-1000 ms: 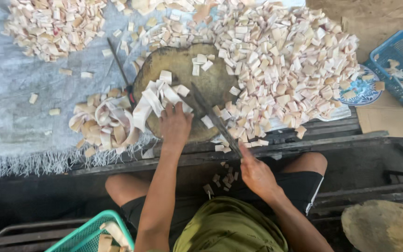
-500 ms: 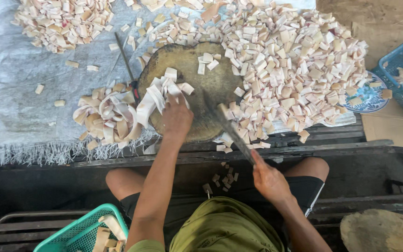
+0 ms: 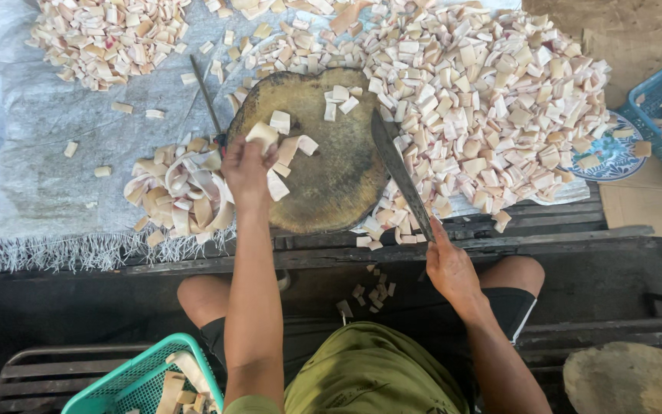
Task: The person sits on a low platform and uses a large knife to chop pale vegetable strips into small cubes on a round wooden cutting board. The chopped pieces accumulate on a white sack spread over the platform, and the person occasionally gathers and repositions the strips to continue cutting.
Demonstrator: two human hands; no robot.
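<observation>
The pale strips [image 3: 273, 157] lay on the round chopping block [image 3: 331, 184], gripped at their left end by the left hand [image 3: 245, 170]. The right hand [image 3: 450, 268] clenched a long knife [image 3: 398, 170], its blade over the block's right edge, beside the heap of cut pieces [image 3: 492, 115].

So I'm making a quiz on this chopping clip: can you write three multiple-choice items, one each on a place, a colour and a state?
1. Where is the long knife?
A in the right hand
B in the basket
C on the floor

2. What colour is the basket at bottom left?
A red
B teal green
C black

3. What is the left hand doing?
A hanging empty
B gripping pale strips on the round board
C holding a plate

Answers:
1 A, its handle end sits in that fist.
2 B, its mesh rim shows teal.
3 B, fingers close over the strips.
</observation>
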